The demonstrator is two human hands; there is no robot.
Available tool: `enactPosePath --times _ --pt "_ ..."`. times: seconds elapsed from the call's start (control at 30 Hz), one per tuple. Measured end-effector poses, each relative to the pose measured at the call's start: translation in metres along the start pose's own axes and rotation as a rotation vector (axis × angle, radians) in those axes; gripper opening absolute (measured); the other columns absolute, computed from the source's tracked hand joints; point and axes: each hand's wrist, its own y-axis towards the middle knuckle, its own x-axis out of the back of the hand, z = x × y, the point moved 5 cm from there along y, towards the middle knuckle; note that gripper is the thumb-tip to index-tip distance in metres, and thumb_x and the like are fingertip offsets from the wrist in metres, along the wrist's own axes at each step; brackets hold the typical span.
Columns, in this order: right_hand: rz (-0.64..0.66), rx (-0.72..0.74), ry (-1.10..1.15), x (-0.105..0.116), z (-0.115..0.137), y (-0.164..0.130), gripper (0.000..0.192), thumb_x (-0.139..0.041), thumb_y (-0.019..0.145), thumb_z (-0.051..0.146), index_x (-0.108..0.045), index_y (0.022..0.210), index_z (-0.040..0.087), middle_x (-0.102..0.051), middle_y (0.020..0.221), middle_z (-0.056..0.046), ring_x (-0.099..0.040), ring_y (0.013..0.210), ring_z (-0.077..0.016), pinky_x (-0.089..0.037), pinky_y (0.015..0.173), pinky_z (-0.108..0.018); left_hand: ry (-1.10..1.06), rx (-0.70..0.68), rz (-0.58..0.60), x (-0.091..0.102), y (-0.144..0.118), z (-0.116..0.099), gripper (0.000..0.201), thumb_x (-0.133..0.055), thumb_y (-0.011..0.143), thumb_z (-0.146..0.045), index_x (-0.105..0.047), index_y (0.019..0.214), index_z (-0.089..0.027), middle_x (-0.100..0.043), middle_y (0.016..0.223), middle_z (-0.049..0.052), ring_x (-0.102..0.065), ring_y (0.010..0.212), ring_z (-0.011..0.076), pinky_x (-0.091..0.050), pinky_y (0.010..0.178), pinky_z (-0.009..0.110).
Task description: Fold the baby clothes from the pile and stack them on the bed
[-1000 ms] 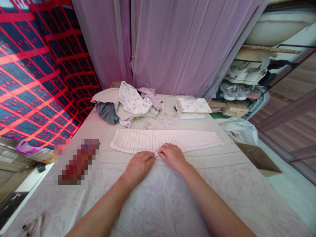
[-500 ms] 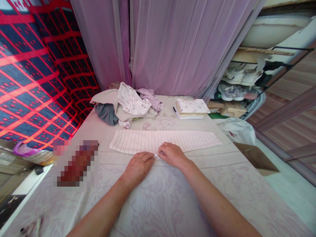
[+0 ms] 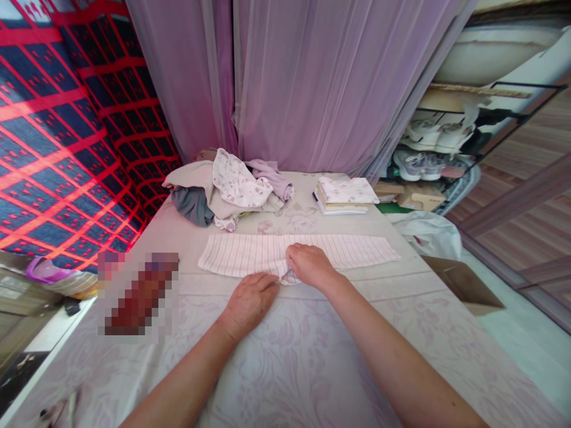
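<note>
Pink-striped cloth (image 3: 357, 251) lies crosswise on the patterned cover (image 3: 285, 345), apparently so its near edge falls within easy reach, while the rumpled pile (image 3: 241, 187) and the folded stack (image 3: 348, 191) sit well back, seemingly placed out of the way. Right hand (image 3: 308, 263), fingers curled, pinches a fold of that edge slightly raised; left hand (image 3: 252, 299) rests palm down just beside it, fingers together, and whether it grips cloth cannot be told.

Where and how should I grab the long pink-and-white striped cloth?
Probably pinch the striped cloth by its right end, coming from the right: it lies flat and uncovered there, while your left hand and right hand occupy its near middle.
</note>
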Motion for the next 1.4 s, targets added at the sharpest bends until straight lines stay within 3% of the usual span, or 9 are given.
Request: enactPosePath --times 0.17,0.3,0.47,0.6,0.73,0.87,1.0,1.17,1.4 --pt "-0.011 0.054 -0.035 -0.002 -0.003 0.014 0.022 -0.04 0.095 0.026 -0.06 0.1 0.017 -0.071 0.09 -0.008 -0.065 0.082 -0.0199 -0.038 0.068 -0.028 0.016 0.016 -0.018 -0.002 -0.001 0.001 0.02 -0.051 0.09 -0.02 -0.068 0.102 -0.022 -0.066 0.115 0.006 -0.058 0.104 0.0222 -0.047 0.09 0.04" --pt "-0.1 0.125 0.08 -0.004 -0.007 0.006 0.017 -0.045 0.095 0.027 -0.06 0.097 0.02 -0.071 0.094 -0.004 -0.063 0.089 -0.0172 -0.036 0.075 -0.027 -0.023 0.041 -0.045 0.007 0.0 0.0 0.023 -0.048 0.092 -0.023 -0.066 0.107 -0.023 -0.067 0.109 0.006 -0.059 0.1 0.0207 -0.047 0.088 0.038" --pt "-0.188 0.155 0.151 -0.006 -0.011 -0.003 0.014 -0.049 0.094 0.024 -0.059 0.102 0.02 -0.07 0.099 -0.004 -0.062 0.092 -0.0171 -0.035 0.078 -0.028 -0.047 0.297 -0.119 0.023 0.01 0.024 0.025 -0.05 0.092 -0.031 -0.062 0.11 -0.02 -0.066 0.108 0.008 -0.059 0.1 0.0224 -0.045 0.088 0.038" --pt "-0.272 0.184 0.146 -0.008 -0.012 -0.005 0.013 -0.05 0.093 0.022 -0.06 0.101 0.02 -0.07 0.096 -0.005 -0.061 0.091 -0.0178 -0.035 0.078 -0.029 -0.06 0.38 0.023 0.019 0.028 0.041 0.035 -0.054 0.09 -0.039 -0.059 0.118 -0.019 -0.066 0.114 0.009 -0.059 0.105 0.0245 -0.043 0.089 0.038" --pt "-0.362 0.207 0.129 -0.011 -0.013 -0.004 0.013 -0.051 0.092 0.021 -0.062 0.099 0.019 -0.07 0.09 -0.004 -0.061 0.087 -0.0185 -0.035 0.077 -0.03 -0.031 0.394 0.147 0.015 0.046 0.046 0.029 -0.055 0.088 -0.04 -0.064 0.11 -0.022 -0.07 0.101 0.006 -0.061 0.095 0.0233 -0.042 0.082 0.035" --pt "-0.453 0.2 0.154 -0.009 -0.014 -0.006 0.013 -0.051 0.092 0.021 -0.063 0.096 0.019 -0.069 0.087 -0.004 -0.059 0.084 -0.0186 -0.036 0.076 -0.03 -0.008 0.417 0.157 0.013 0.057 0.046 0.016 -0.057 0.085 -0.034 -0.066 0.092 -0.022 -0.068 0.089 0.004 -0.06 0.088 0.0215 -0.04 0.075 0.032" --pt "-0.572 0.188 0.216 -0.007 -0.005 -0.025 0.015 -0.05 0.092 0.022 -0.065 0.096 0.02 -0.067 0.096 -0.006 -0.057 0.09 -0.0188 -0.037 0.077 -0.031 -0.047 0.453 0.129 0.008 0.06 0.05 0.013 -0.056 0.085 -0.032 -0.063 0.089 -0.021 -0.066 0.087 0.003 -0.059 0.085 0.0192 -0.039 0.072 0.029" --pt "-0.492 0.245 0.182 -0.025 0.018 -0.052 0.016 -0.052 0.089 0.02 -0.067 0.093 0.022 -0.065 0.084 -0.004 -0.055 0.081 -0.018 -0.038 0.072 -0.031 -0.104 0.501 0.118 0.003 0.058 0.055 0.015 -0.056 0.085 -0.035 -0.064 0.088 -0.022 -0.066 0.085 0.002 -0.059 0.082 0.0179 -0.039 0.068 0.028" --pt "-0.36 0.112 0.14 -0.041 0.022 -0.049 0.02 -0.057 0.087 0.026 -0.065 0.105 0.021 -0.064 0.094 -0.005 -0.054 0.087 -0.0203 -0.039 0.076 -0.033 -0.038 0.429 0.178 0.006 0.069 0.047 0.029 -0.058 0.084 -0.049 -0.069 0.091 -0.024 -0.068 0.086 0.003 -0.061 0.084 0.0197 -0.039 0.072 0.029"
